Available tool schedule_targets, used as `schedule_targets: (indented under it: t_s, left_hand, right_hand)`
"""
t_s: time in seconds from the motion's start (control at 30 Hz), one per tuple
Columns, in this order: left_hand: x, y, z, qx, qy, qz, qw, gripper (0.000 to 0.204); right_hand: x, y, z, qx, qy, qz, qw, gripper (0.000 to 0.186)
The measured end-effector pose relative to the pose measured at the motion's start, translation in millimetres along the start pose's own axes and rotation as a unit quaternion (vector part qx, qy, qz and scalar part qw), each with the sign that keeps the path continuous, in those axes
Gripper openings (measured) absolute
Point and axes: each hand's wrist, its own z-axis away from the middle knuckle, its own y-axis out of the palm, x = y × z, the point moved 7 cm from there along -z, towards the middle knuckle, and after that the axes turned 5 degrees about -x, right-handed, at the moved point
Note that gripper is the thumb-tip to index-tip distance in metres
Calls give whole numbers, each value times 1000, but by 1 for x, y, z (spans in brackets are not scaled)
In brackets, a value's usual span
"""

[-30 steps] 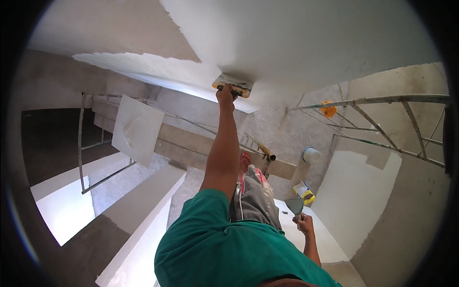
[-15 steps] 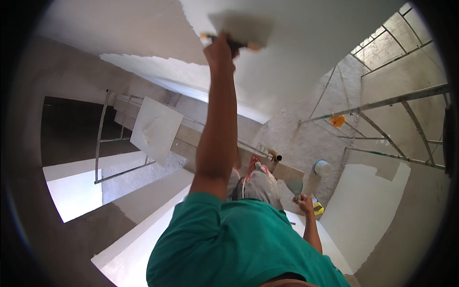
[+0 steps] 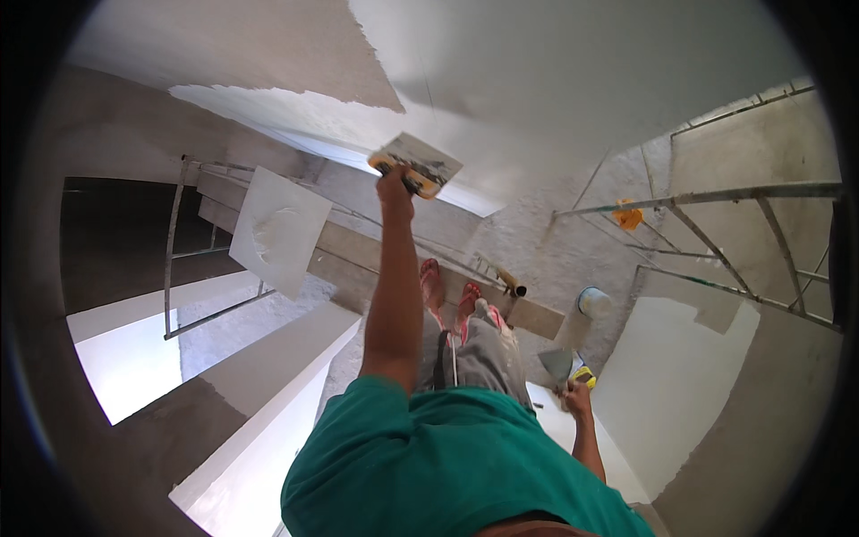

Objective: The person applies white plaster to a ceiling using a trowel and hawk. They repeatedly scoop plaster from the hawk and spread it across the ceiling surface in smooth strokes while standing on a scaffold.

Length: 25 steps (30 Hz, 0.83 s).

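Observation:
My left hand (image 3: 395,184) is stretched out ahead, closed around the handle of a plastering trowel (image 3: 413,150). The trowel's flat blade is tilted and looks apart from the wall (image 3: 537,80), which carries smooth pale plaster beside a rougher beige patch (image 3: 295,45). Down at my right side, my right hand (image 3: 575,394) grips a putty knife (image 3: 558,364) with a broad triangular blade pointing away from me. Part of its handle is hidden by my fingers. Just past that hand is a yellow and black item (image 3: 583,373), whose kind I cannot make out.
I stand in flip-flops on a scaffold plank (image 3: 535,316). A white board (image 3: 282,228) with a smear of paste lies to the left, by a metal scaffold frame (image 3: 170,251). More scaffold bars (image 3: 707,195) cross at right, with an orange object (image 3: 628,214) and a bucket (image 3: 593,302) below.
My left hand and the trowel have come down and nearer, away from the upper wall. My right hand with the putty knife has shifted slightly. The whole view has tilted a little.

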Motion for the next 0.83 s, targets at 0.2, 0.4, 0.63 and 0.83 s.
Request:
schedule_targets:
  t_s: [0.2, 0.4, 0.63, 0.83]
  left_hand:
    - [85, -17, -87, -85, -44, -105, 990, 19]
    - [91, 9, -115, -92, -39, -110, 989, 21]
    - [58, 44, -107, -35, -5, -99, 994, 20]
    - [-33, 102, -59, -26, 40, -141, 989, 17]
  right_hand:
    - [-7, 9, 22, -24, 37, -12, 999, 26]
    - [-5, 17, 23, -46, 75, -42, 995, 15]
    - [18, 19, 22, -34, 42, -10, 998, 18]
    - [13, 14, 11, 8, 28, -50, 998, 15]
